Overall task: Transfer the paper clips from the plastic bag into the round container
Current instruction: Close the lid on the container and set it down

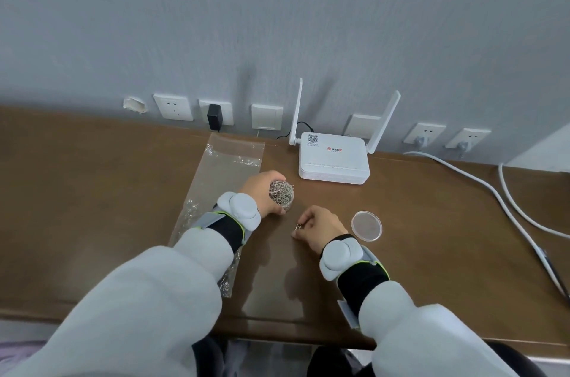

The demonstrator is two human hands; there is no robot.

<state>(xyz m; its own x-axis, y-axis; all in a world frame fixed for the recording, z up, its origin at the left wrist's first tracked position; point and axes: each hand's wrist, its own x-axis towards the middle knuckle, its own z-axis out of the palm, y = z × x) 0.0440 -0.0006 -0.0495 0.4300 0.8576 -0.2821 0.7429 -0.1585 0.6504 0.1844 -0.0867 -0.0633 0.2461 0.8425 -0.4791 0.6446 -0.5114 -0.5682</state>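
We curl our left hand [262, 191] round a round clear container [281, 195] heaped with clips. Our right hand [320, 227] pinches one small silver paper clip [298, 226].

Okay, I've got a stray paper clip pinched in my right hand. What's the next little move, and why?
Probably lift that paper clip with the right hand across to the round container the left hand holds, and drop it in. The container is open, already heaped with clips, and sits close by on the left.
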